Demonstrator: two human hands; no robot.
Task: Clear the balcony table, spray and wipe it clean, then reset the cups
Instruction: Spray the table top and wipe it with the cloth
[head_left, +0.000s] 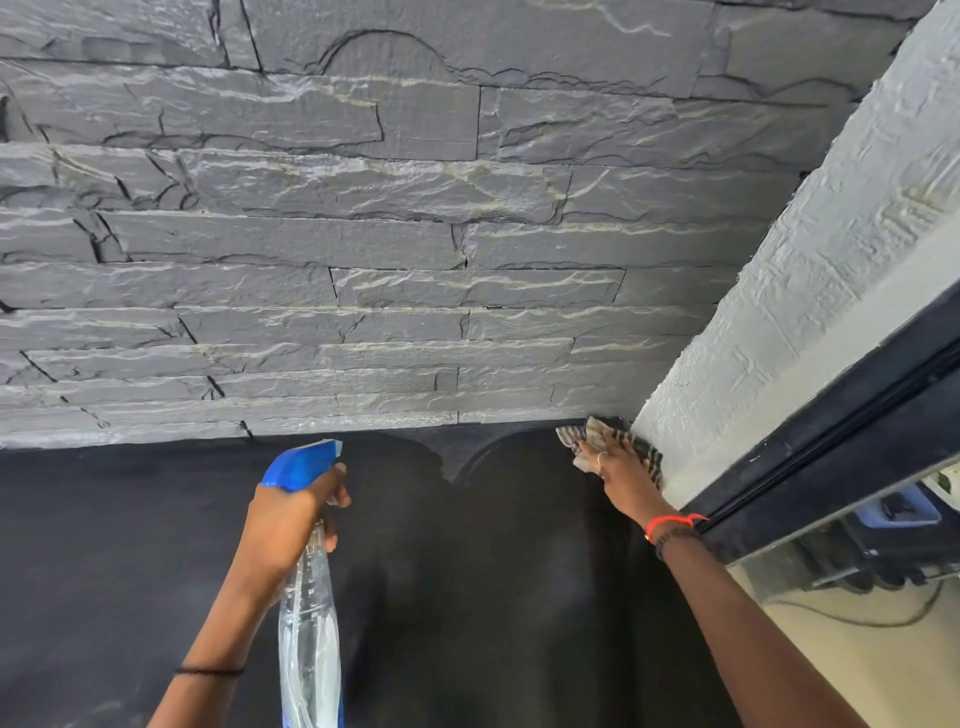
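The black table top (467, 571) fills the lower half of the view and runs up to the wall. My left hand (291, 519) grips the neck of a clear spray bottle (309, 623) with a blue trigger head, held above the table's left-middle. My right hand (618, 467) lies with straight fingers on a striped cloth (597, 434), pressing it onto the table's far right corner where the two walls meet. No cups are in view.
A dark grey stacked-stone wall (363, 234) stands right behind the table. A white textured wall (831, 260) and a black window frame (857, 441) bound the right side. Through the glass (883, 571) I see cables and a socket.
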